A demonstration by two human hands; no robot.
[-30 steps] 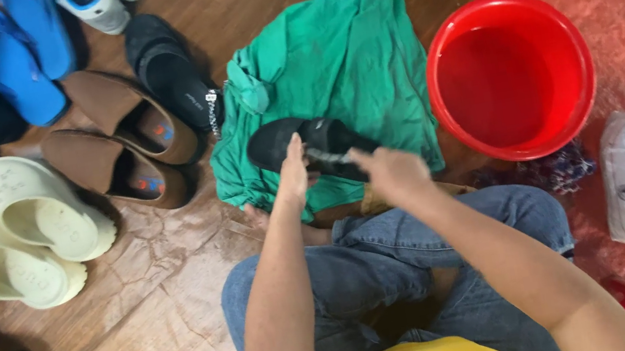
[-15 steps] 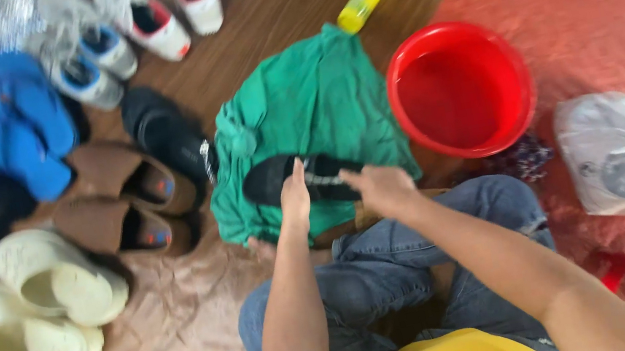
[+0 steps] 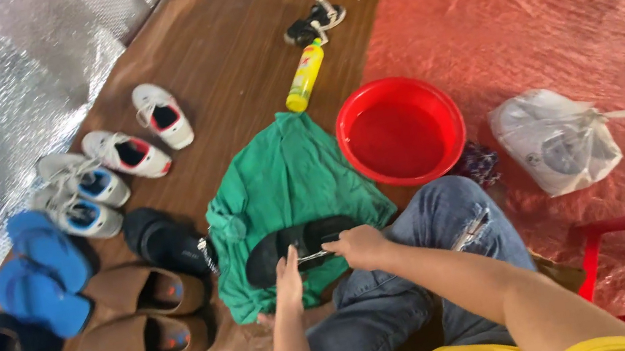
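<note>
Showing the head view: a black sandal [image 3: 297, 247] lies on a green cloth [image 3: 280, 185] spread over the floor, which keeps it off the boards. The left hand [image 3: 289, 278] presses flat against its near edge to steady it; the right hand [image 3: 361, 246] closes round the strap side. A red basin [image 3: 437, 106] stands just beside the cloth, within reach, and a yellow bottle [image 3: 304, 78] lies beyond it. Other shoes are lined up at left.

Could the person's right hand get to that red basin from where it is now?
Probably yes: the right hand rests on the black sandal, and the red basin sits just beyond it, with only the green cloth between.
</note>
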